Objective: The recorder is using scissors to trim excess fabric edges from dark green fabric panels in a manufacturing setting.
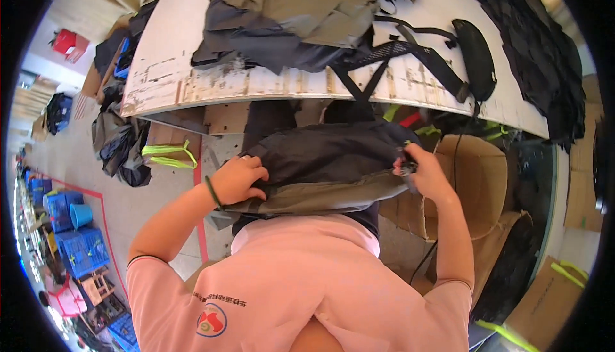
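Note:
Across my lap lies a black and olive fabric bag (333,160), its black side up and an olive band along the edge nearest me. My left hand (238,179) grips the bag's left end, thumb and fingers curled on the cloth. At the opposite end, my right hand (423,171) is closed round a small dark tool (407,167) with a shiny part. The fingers cover much of this tool, so its kind is unclear. It is beside the bag's right edge; whether it touches the cloth I cannot tell.
Ahead stands a worn white table (269,86) bearing olive and black fabric pieces (288,19), black straps (416,51) and a dark fabric pile (532,44). An open cardboard box (480,179) is at my right. Blue crates (83,249) line the floor at far left.

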Action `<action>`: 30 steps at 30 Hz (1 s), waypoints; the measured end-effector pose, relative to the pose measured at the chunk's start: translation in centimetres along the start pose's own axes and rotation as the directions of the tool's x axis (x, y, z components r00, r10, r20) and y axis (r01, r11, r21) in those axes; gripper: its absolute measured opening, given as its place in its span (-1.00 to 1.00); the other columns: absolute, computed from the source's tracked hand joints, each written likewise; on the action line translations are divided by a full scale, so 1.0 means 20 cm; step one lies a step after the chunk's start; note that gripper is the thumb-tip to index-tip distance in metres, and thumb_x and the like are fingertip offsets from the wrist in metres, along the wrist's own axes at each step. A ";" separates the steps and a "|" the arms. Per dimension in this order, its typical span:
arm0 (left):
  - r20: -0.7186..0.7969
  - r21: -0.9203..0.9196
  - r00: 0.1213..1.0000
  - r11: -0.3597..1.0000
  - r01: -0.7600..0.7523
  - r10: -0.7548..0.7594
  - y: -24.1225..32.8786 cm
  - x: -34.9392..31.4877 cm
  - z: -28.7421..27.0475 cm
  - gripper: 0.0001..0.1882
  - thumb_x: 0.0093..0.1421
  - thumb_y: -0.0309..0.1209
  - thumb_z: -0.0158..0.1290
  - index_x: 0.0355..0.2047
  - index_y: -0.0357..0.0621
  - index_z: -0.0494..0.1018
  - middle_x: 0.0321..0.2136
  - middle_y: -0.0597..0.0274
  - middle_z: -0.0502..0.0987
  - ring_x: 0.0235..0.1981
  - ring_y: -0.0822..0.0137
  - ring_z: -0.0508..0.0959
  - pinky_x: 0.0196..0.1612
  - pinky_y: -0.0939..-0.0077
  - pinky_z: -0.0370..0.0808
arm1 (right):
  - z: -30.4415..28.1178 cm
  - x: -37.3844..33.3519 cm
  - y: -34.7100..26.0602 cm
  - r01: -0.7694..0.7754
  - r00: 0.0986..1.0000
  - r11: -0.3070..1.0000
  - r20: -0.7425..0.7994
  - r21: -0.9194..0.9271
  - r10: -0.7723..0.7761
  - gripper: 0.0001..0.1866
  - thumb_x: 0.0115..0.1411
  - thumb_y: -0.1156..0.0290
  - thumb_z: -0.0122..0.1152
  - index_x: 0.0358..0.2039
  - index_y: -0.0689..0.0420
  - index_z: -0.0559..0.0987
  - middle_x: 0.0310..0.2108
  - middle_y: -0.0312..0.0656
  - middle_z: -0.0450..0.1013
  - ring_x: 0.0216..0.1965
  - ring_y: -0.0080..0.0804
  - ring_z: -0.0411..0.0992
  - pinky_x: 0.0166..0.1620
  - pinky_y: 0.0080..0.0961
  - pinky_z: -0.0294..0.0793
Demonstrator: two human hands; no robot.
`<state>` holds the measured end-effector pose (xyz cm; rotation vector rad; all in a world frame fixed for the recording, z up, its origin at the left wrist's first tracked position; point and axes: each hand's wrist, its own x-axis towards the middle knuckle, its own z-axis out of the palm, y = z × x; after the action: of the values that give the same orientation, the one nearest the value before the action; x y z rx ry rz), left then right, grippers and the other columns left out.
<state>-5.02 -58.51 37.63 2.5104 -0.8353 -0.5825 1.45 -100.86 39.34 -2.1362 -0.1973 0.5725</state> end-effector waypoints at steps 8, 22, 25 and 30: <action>-0.065 0.229 0.998 0.973 -0.010 0.026 0.03 -0.05 0.07 -0.74 -0.06 -0.28 0.21 -0.31 0.07 0.50 -0.36 0.28 0.38 -0.23 0.23 0.39 -0.16 0.33 0.26 | 0.14 0.02 0.20 0.028 0.998 0.986 0.056 -0.163 -0.019 -0.64 -0.08 0.66 0.31 -0.23 0.19 0.46 -0.31 -0.18 0.50 -0.26 -0.43 0.41 -0.13 -0.48 0.40; -0.188 0.232 0.981 0.973 0.002 0.043 0.08 -0.05 0.12 -0.84 -0.03 -0.29 0.18 -0.41 0.02 0.52 -0.39 0.30 0.36 -0.25 0.24 0.38 -0.12 0.32 0.23 | 0.24 0.08 0.35 0.024 0.991 0.997 0.131 -0.071 -0.015 -0.63 -0.07 0.59 0.31 -0.24 0.19 0.39 -0.32 -0.07 0.46 -0.26 -0.23 0.42 -0.13 -0.41 0.39; -0.246 0.213 0.968 0.977 0.004 0.050 0.10 -0.06 0.14 -0.86 -0.02 -0.29 0.18 -0.43 0.01 0.52 -0.39 0.30 0.36 -0.25 0.25 0.38 -0.11 0.30 0.23 | 0.23 0.05 0.30 0.061 0.993 0.997 0.098 0.036 -0.065 -0.63 -0.06 0.58 0.30 -0.23 0.18 0.37 -0.32 -0.07 0.44 -0.25 -0.21 0.41 -0.12 -0.42 0.38; -0.195 0.130 0.979 0.991 -0.036 0.062 0.12 -0.04 0.17 -0.85 -0.05 -0.30 0.20 -0.45 0.04 0.50 -0.39 0.31 0.36 -0.23 0.25 0.38 -0.11 0.30 0.23 | 0.29 0.07 0.34 0.083 0.991 0.996 0.103 -0.013 -0.082 -0.60 -0.07 0.56 0.34 -0.23 0.17 0.36 -0.34 -0.09 0.42 -0.26 -0.23 0.41 -0.11 -0.43 0.38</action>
<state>-8.34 -60.71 36.36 2.5993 -0.8794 -0.2640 -0.55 -100.17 30.46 -2.1064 -0.3472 0.6348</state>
